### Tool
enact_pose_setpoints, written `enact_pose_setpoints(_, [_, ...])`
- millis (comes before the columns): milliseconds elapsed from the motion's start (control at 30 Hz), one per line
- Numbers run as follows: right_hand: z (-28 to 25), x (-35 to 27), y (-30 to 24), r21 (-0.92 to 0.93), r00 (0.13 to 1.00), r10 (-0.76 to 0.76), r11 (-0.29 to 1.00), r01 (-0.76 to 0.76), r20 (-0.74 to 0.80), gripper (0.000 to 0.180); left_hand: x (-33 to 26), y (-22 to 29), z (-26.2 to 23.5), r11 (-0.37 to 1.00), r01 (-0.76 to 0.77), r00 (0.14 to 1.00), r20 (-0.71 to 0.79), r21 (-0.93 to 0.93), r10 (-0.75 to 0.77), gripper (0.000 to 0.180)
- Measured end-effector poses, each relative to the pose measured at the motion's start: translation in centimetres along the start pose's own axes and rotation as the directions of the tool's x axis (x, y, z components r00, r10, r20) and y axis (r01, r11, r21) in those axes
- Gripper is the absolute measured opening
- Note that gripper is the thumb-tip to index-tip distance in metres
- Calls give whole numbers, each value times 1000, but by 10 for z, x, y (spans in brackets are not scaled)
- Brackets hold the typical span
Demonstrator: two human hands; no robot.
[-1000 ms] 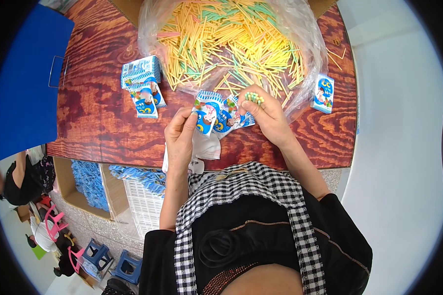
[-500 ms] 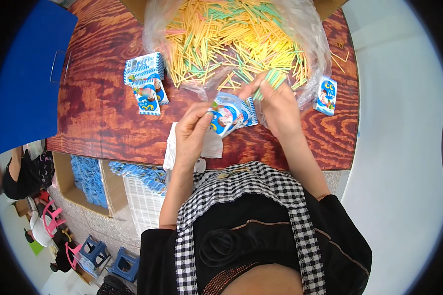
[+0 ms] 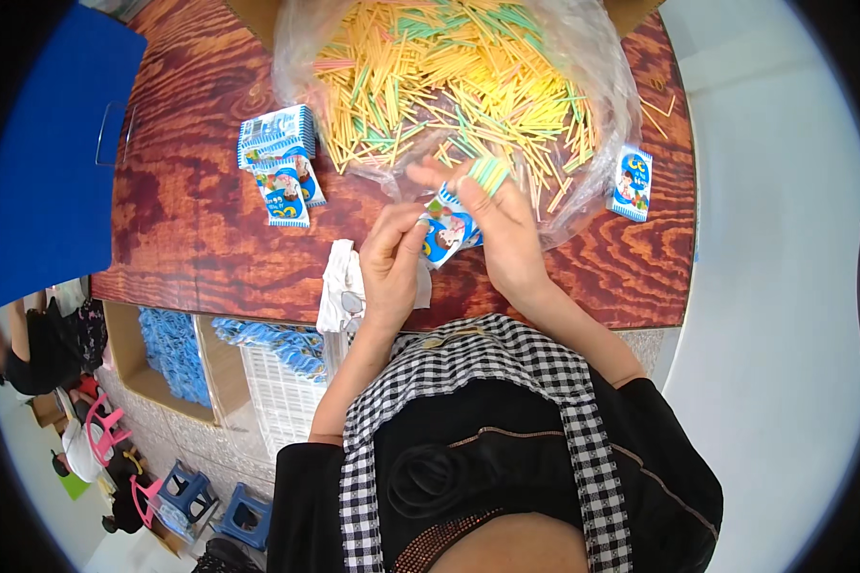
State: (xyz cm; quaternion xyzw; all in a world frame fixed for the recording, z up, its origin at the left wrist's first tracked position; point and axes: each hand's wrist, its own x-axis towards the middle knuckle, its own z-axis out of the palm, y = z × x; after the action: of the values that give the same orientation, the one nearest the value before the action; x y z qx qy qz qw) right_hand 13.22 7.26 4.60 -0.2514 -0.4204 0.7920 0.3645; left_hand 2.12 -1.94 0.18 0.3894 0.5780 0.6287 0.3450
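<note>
1. Blue-and-white small packet point(image 3: 444, 234) sits pinched in my left hand point(image 3: 392, 263), just over the wooden table's point(image 3: 191, 229) near edge.
2. My right hand point(image 3: 502, 224) grips a bundle of green sticks point(image 3: 487, 174), fingers closed, touching the packet.
3. Behind lies the clear bag point(image 3: 602, 86) of yellow and green sticks point(image 3: 449, 76).
4. Stacked packets point(image 3: 279, 153) rest left; a lone packet point(image 3: 631, 181) lies right.

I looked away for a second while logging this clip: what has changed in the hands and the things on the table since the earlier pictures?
The right hand has moved up toward the clear bag and now pinches a small bunch of green sticks. The left hand has risen slightly, still gripping the small blue packets. The packet stack, the lone packet and the white cloth stayed put.
</note>
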Motion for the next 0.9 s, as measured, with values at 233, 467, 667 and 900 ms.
enact_pose_setpoints(233, [-6, -2, -6, -319, 954, -52, 936, 149, 294, 40, -10, -16, -13, 952, 100, 992, -48, -289, -119, 20])
enact_pose_setpoints(467, [-60, 32, -14, -887, 972, -153, 403, 224, 176, 21, 1, -20, -20, 965, 30, 999, -33, -262, -41, 21])
enact_pose_setpoints(667, [-76, 36, 5, -934, 904, -267, -228, 277, 333, 11, 6, -16, -17, 951, 59, 997, -28, -304, -70, 21])
enact_pose_setpoints(900, [-75, 32, -33, -940, 882, -347, -234, 248, 319, 7, 4, -18, -20, 961, 31, 999, -16, -274, -37, 21])
